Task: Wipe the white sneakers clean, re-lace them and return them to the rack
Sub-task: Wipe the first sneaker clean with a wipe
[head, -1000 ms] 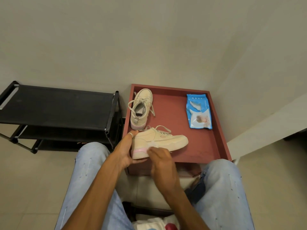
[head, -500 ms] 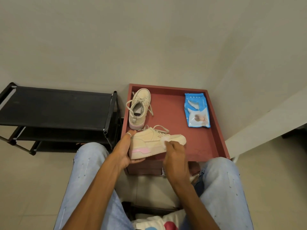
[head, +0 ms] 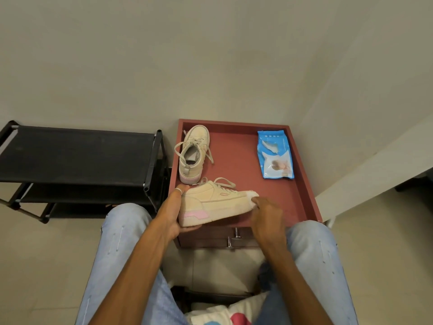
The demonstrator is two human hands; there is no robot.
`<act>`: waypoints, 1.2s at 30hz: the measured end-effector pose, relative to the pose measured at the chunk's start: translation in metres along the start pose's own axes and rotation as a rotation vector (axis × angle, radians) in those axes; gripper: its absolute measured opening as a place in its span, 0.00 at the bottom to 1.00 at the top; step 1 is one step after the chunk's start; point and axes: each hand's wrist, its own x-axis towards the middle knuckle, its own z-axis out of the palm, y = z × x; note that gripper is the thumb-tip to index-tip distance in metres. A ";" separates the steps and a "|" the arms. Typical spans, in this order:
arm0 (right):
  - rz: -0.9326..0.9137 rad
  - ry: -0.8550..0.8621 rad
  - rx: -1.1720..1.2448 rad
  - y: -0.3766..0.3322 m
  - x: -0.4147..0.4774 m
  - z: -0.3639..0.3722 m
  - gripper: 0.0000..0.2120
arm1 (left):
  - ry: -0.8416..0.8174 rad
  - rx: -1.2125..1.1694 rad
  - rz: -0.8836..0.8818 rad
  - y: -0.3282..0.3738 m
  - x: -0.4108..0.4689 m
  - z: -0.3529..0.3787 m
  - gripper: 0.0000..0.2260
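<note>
A cream-white sneaker with a pink heel patch [head: 215, 202] lies sideways at the near edge of the red tray-top cabinet [head: 302, 184], toe pointing right. My left hand [head: 173, 212] grips its heel. My right hand [head: 264, 214] pinches a white wipe [head: 253, 195] pressed against the toe. The second sneaker [head: 192, 156] stands upright at the tray's far left with loose laces. A blue pack of wet wipes [head: 274, 156] lies at the tray's far right.
A black shoe rack [head: 77, 158] with bare shelves stands left of the cabinet. Two drawer handles [head: 232, 240] show on the cabinet front. My knees in light jeans flank the cabinet. A wall rises behind, and a white ledge runs at the right.
My right hand with the wipe slid along the sneaker's side from near the heel to the toe. My left hand kept its hold on the heel.
</note>
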 end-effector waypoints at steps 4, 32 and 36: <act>-0.164 0.025 0.037 -0.031 -0.023 0.013 0.16 | 0.027 0.014 0.011 -0.001 -0.001 0.001 0.15; 0.242 0.060 0.223 0.017 0.016 0.002 0.12 | 0.033 0.006 0.011 -0.003 -0.001 0.001 0.14; 0.171 0.068 0.201 -0.003 -0.001 0.002 0.12 | 0.050 0.003 0.012 -0.003 0.000 0.002 0.13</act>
